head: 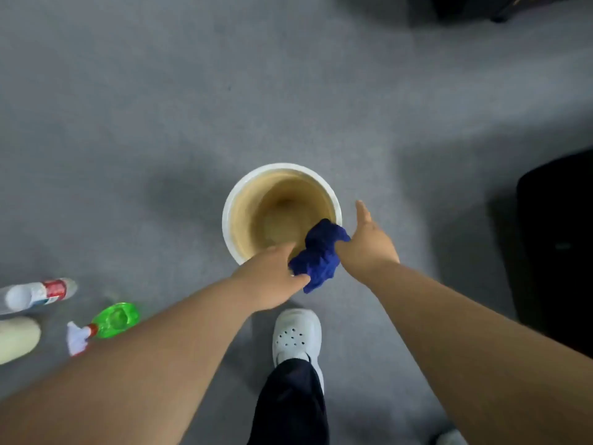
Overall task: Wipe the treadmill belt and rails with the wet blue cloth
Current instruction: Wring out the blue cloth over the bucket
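Observation:
A bunched dark blue cloth (321, 252) hangs between both of my hands over the near rim of a white bucket (231, 207) with a stained tan inside. My left hand (272, 277) grips the cloth's lower left end. My right hand (369, 242) holds its upper right end, with the index finger stretched out past the bucket's rim. The cloth looks twisted. No treadmill belt or rail can be made out; a dark black shape (558, 239) at the right edge may belong to a machine.
On the grey carpet at the left lie a green spray bottle (115, 319) with a white trigger, a white bottle with a red label (38, 293) and a pale cream container (16, 338). My white shoe (296, 335) stands just behind the bucket.

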The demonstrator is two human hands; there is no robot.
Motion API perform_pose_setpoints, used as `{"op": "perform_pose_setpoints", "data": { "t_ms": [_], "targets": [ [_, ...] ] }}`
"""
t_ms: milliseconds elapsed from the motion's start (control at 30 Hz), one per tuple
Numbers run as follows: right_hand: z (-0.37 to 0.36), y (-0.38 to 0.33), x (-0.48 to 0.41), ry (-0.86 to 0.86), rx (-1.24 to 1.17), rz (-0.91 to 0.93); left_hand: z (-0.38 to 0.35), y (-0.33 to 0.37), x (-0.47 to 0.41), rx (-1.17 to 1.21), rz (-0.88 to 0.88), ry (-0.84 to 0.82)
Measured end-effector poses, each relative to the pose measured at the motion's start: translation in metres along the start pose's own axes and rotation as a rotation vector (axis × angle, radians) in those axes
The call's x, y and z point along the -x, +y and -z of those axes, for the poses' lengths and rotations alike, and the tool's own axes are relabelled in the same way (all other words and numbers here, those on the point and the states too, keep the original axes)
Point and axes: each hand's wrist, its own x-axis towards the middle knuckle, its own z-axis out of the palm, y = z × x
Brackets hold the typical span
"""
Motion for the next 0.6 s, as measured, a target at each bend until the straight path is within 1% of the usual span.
{"op": "perform_pose_setpoints", "data": {
  "t_ms": [33, 100, 133, 200, 267, 300, 333, 433, 500, 533, 600],
  "targets": [
    [-0.006, 0.002, -0.009, -0.016, -0.041, -0.021, -0.005, 0.000, -0.012, 0.065, -0.017, -0.032],
    [-0.016, 0.010, -0.026, -0.048, -0.075, -0.030, -0.012, -0.003, -0.034, 0.111, -0.017, -0.046],
    [-0.019, 0.014, -0.033, -0.061, -0.079, -0.061, -0.013, -0.003, -0.043, 0.148, 0.014, -0.040],
    [-0.021, 0.019, -0.038, -0.065, 0.008, -0.076, -0.016, -0.005, -0.054, 0.215, 0.070, -0.047],
    [-0.019, 0.021, -0.039, -0.056, 0.124, -0.090, -0.015, -0.006, -0.059, 0.186, 0.084, -0.046],
    [-0.018, 0.023, -0.039, -0.066, 0.128, -0.101, -0.015, -0.005, -0.059, 0.149, 0.082, -0.045],
    [-0.016, 0.022, -0.035, -0.078, 0.082, -0.109, -0.013, -0.004, -0.059, 0.123, 0.079, -0.037],
    [0.001, 0.017, -0.019, -0.084, -0.218, -0.084, -0.004, 0.008, -0.055, 0.147, 0.051, 0.044],
    [0.022, 0.019, -0.006, -0.140, -0.534, -0.068, 0.004, 0.026, -0.052, 0.172, 0.047, 0.109],
    [0.034, 0.021, 0.000, -0.182, -0.688, -0.089, 0.008, 0.038, -0.050, 0.175, 0.043, 0.126],
    [0.059, 0.033, 0.008, -0.207, -0.942, -0.146, 0.014, 0.071, -0.044, 0.219, 0.014, 0.109]
  ]
}}
